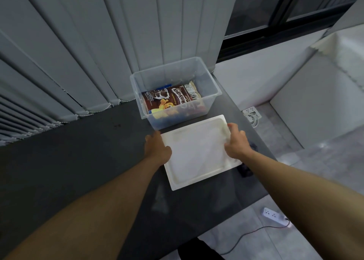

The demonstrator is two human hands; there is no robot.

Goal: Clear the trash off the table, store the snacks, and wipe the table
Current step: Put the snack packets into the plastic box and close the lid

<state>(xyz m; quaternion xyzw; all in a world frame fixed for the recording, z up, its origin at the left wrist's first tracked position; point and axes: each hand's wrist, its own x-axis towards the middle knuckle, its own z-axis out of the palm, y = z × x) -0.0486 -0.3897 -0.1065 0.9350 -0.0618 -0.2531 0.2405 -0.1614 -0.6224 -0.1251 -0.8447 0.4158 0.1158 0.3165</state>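
Gripping a white lid (pixel 199 153) by its opposite edges, the person's hands hold it tilted above the right end of the dark worktop (pixel 78 161); whether it touches the surface cannot be told. The left hand (pixel 157 149) pinches the lid's left edge with the thumb on top. The right hand (pixel 236 143) curls its fingers over the right rim.

Just beyond the lid, at the far right corner of the worktop, stands a clear plastic bin (pixel 214 90), open on top. Inside it a brown cereal box (pixel 167 100) lies on other packets. Grey vertical blinds (pixel 78 52) hang along the far edge, behind the bin. Past the right edge, on the floor (pixel 315 161), a wall socket (pixel 252 115) and a white power strip (pixel 274 216) show.
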